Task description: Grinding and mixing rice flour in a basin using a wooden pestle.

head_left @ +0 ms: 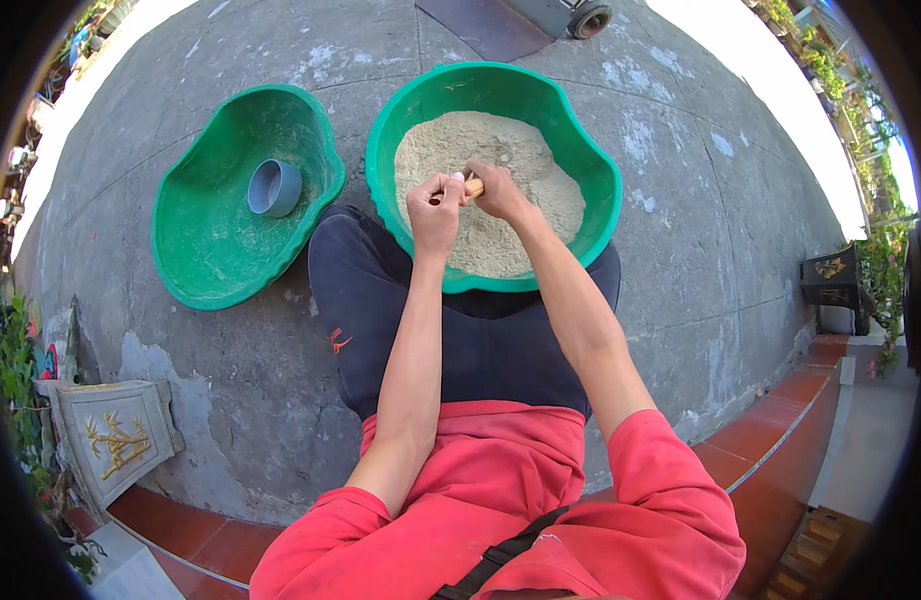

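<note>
Both my hands are together above a green basin (603,190) filled with pale beige powder (486,245). My left hand (436,208) is closed, thumb on top, around one end of a short tan stick-like piece (474,188). From the other side, the curled fingers of my right hand (500,191) grip the same piece. Its exact kind is hard to make out, as my fingers cover most of it. The basin stands right in front of me, against my knees.
To the left lies a second green basin (221,235), dusted with powder, holding a grey-blue cup (275,188). A wheeled metal object (561,15) stands at the far edge. Decorated planters (116,440) and a red-tiled ledge (771,415) border the concrete floor (681,280).
</note>
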Available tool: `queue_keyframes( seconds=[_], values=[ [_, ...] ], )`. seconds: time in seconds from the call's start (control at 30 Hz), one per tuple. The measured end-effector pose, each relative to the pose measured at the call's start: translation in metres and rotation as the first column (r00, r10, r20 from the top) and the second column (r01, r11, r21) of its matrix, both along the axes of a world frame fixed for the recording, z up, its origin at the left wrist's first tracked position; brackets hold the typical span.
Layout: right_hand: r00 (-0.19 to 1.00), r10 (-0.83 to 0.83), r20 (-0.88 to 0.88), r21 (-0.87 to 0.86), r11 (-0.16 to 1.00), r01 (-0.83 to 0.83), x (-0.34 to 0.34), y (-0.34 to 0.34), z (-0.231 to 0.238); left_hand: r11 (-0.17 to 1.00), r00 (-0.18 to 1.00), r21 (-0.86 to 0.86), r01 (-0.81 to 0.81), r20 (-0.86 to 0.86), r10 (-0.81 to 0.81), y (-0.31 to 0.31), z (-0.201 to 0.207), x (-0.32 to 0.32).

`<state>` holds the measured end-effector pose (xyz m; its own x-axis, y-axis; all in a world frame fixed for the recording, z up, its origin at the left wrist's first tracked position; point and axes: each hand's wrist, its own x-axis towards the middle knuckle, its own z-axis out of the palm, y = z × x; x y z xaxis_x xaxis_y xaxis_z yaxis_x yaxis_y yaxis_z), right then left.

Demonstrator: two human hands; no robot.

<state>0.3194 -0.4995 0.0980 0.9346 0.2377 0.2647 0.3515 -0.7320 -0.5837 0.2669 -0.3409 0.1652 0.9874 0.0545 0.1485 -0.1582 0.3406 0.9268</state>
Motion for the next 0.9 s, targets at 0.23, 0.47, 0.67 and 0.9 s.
queue_keyframes(
  seconds=[0.23, 0.47, 0.67, 0.9],
  values=[
    [0.986, -0.167, -0.022, 0.375, 0.912, 0.163, -0.064, 0.025, 0.047, 0.992, 0.994, -0.099, 0.074, 0.083, -0.065, -0.017, 0.084, -0.024],
    [0.982, -0.161, -0.101, 0.552, 0.812, 0.19, -0.128, 0.03, 0.088, 0.919, 0.829, 0.2, 0.341, 0.396, -0.394, -0.018, 0.118, -0.045],
    [1.0, 0.001, -0.027, 0.596, 0.803, 0.015, -0.101, 0.013, 0.047, 0.947, 0.849, 0.253, 0.199, 0.439, -0.295, -0.024, 0.095, -0.03],
    [0.996, 0.087, -0.037, 0.602, 0.797, -0.047, -0.052, 0.057, 0.065, 0.898, 0.655, 0.2, -0.391, 0.746, 0.118, -0.023, 0.062, -0.022]
  ],
)
